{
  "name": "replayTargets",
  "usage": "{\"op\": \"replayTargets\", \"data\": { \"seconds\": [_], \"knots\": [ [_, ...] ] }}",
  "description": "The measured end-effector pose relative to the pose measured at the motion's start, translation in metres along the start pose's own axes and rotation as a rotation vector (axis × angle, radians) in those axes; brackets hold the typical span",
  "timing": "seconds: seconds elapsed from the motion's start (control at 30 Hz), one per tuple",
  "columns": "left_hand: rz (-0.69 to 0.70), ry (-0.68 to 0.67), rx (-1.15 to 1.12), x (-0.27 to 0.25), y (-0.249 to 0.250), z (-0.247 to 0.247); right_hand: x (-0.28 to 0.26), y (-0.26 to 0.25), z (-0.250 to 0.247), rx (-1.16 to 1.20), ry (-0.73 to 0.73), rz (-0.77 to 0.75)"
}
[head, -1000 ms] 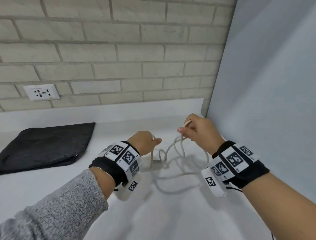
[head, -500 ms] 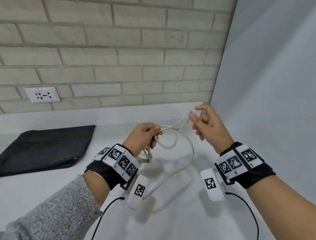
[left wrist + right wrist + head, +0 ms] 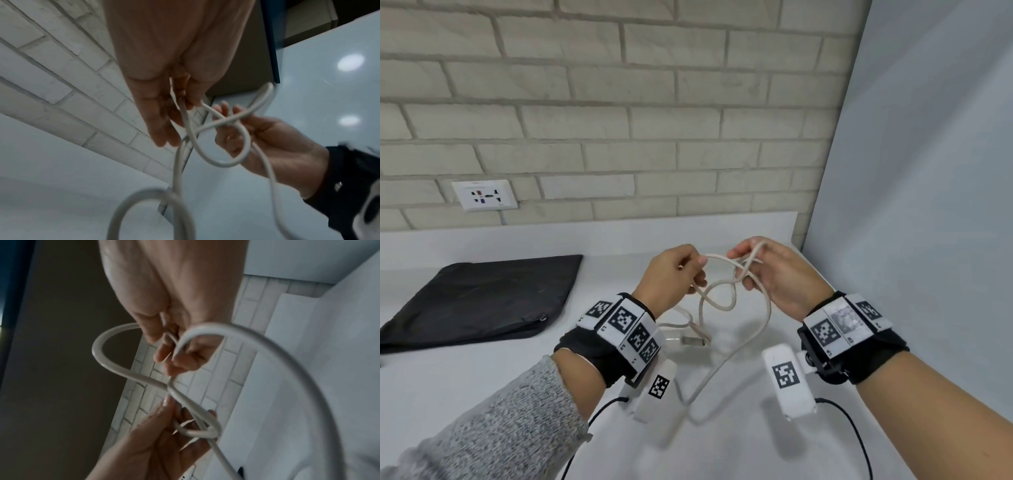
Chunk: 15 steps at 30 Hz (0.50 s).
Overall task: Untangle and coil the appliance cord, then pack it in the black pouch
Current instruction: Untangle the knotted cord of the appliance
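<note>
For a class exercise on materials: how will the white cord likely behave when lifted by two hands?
Probably floppy: the white cord sags in loose loops between the left hand and right hand. Likely light, since fingertip pinches carry it. It holds rounded bends, so it may spring back slightly when coiled.

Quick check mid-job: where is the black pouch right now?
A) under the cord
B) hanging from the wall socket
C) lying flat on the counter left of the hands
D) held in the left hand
C: the black pouch lies flat on the counter, left of both hands, which hold the cord.
</note>
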<state>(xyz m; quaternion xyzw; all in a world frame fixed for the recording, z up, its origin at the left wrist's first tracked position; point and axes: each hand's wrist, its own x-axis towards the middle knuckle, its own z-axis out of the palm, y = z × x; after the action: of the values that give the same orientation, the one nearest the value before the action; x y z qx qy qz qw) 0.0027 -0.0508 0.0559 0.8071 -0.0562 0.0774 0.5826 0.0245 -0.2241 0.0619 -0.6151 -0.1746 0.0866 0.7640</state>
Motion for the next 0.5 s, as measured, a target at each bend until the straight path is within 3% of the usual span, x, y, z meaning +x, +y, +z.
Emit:
{"op": "replayTargets", "data": {
  "seconds": [0.1,0.2,0.27,0.33,0.43,0.5],
  "knots": [
    [-0.068,0.14,-0.298,0.006,0.002,-0.017,0.005,0.006,-0.014,-0.088,0.152,-0.055],
    [-0.193,0.24,-0.899,0.014,0.003,-0.047,0.006,0.018,-0.039,-0.197,0.27,-0.02],
    [-0.199,0.325,-1.223,0.017,0.004,-0.073,0.003,0.024,-0.058,-0.186,0.371,0.034],
    [-0.161,0.331,-1.236,0.018,0.006,-0.091,-0.002,0.027,-0.065,-0.232,0.346,0.071],
    [-0.12,0.161,-0.984,0.015,0.009,-0.086,-0.003,0.025,-0.04,-0.372,0.187,0.041],
    [-0.106,0.053,-0.869,0.012,0.013,-0.071,0.004,0.021,-0.017,-0.448,0.16,-0.04]
  ]
}}
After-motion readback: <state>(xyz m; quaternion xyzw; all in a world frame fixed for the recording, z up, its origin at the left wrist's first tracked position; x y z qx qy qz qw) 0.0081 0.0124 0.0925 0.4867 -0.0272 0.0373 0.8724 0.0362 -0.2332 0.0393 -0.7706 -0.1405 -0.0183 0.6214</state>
